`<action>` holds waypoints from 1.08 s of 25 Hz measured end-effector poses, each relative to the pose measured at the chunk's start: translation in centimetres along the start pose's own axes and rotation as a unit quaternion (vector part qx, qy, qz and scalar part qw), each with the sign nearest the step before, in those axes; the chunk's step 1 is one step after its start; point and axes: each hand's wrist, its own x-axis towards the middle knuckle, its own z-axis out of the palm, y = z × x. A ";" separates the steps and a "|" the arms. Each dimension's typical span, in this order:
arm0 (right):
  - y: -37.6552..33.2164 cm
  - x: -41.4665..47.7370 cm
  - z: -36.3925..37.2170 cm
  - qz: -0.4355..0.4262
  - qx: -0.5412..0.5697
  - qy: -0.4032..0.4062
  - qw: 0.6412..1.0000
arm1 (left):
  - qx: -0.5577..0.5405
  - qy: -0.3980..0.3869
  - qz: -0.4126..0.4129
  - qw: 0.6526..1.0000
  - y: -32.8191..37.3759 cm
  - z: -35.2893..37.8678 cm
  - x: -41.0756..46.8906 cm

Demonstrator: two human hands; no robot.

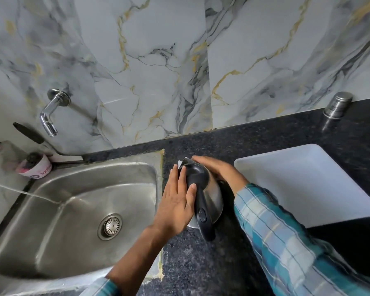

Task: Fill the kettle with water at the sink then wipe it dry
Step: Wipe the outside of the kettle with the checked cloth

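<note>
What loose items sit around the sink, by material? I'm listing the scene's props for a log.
Steel and black plastic: 1, the kettle
Steel: 1, the tumbler upside down by the wall
White plastic: 1, the tray
Black handled: 1, the utensil, leaning behind the sink
Pink and white: 1, the tub
Total: 5

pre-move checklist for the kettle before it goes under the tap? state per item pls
1. Kettle upright on the counter, right of the sink: ok.
2. Lid shut: ok, it looks closed, so it must open before filling.
3. Grip: not ok. Left hand lies flat on the lid and side, right hand cups the far side; neither holds the handle.
4. Sink basin free of dishes: ok.
5. Tap running: cannot tell; no stream visible at the spout.
6. Wiping cloth within reach: cannot tell; only a white scrap shows by the spout.
</note>
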 end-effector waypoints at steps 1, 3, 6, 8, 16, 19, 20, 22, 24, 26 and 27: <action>0.4 0.4 0.1 0.012 0.051 -0.006 0.999 | 0.009 0.004 -0.004 1.000 0.1 0.1 -0.1; 1.5 0.3 0.1 0.029 0.115 -0.011 0.993 | 0.027 0.009 -0.013 1.000 0.1 0.3 -0.3; 2.4 -0.8 -0.8 0.040 0.136 0.029 0.989 | 0.034 0.011 -0.023 0.999 0.4 0.4 -0.3; 3.1 -2.3 -0.9 0.045 0.128 0.048 0.990 | 0.028 0.014 -0.021 0.999 0.5 0.5 -0.3; 7.2 -11.3 2.1 -0.057 0.441 0.153 0.883 | -0.009 0.030 -0.004 1.000 1.5 -0.8 -1.8; 7.2 -12.5 0.9 -0.030 0.510 0.167 0.843 | 0.017 0.010 -0.007 1.000 1.7 -0.7 -1.2; 7.5 -12.7 0.5 -0.017 0.535 0.157 0.830 | 0.019 0.006 -0.014 1.000 1.5 -0.9 -1.1; 6.8 -14.1 1.2 -0.011 0.553 0.112 0.825 | 0.014 0.032 -0.028 0.999 0.5 -2.1 -2.6; 6.9 -13.8 0.1 -0.020 0.466 0.126 0.876 | 0.021 0.025 -0.020 0.999 0.4 -1.8 -2.7; 6.2 -12.9 -2.6 0.000 0.338 0.199 0.920 | 0.028 0.019 -0.023 0.999 -0.1 -1.6 -2.3; 5.7 -12.5 -4.5 0.004 0.281 0.244 0.928 | 0.028 0.018 -0.026 0.999 -0.1 -1.7 -1.9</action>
